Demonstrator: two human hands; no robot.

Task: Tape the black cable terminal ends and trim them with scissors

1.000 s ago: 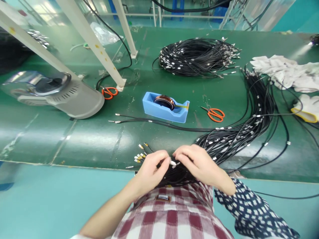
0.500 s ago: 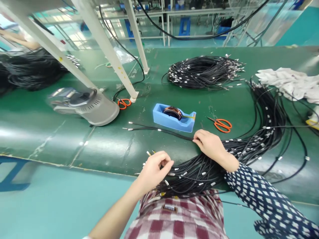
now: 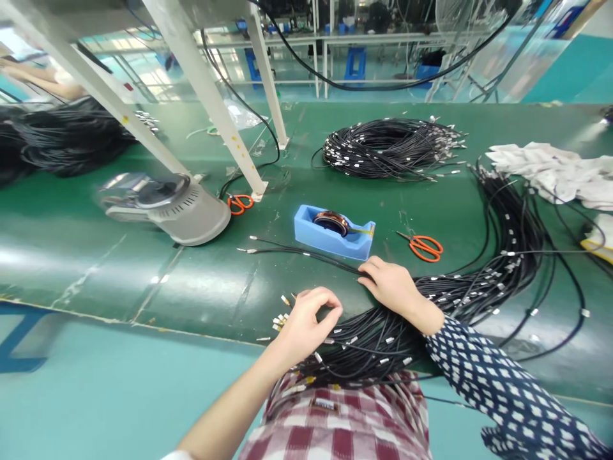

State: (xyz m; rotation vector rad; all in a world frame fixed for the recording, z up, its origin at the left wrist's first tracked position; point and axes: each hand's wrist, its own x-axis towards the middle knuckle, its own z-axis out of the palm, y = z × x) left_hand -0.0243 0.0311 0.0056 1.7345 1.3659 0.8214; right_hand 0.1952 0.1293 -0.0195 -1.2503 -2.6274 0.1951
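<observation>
Head cam view: glossy green bench top [image 3: 205, 281] with scuffs and a seam. The right hand [image 3: 387, 285] has its fingertips pinched on a couple of thin, smooth black cables [image 3: 316, 257], whose tips point toward 9 o'clock. Left hand [image 3: 313, 321], at 8 o'clock from it, makes a loose thumb-and-finger loop, can't tell if anything's in there. Loose cable bundle [image 3: 368, 342] with white tags sits around 6 o'clock from the right hand, boxy blue tape dispenser [image 3: 311, 235] at 10, orange-handled scissors [image 3: 426, 248] at 2.
</observation>
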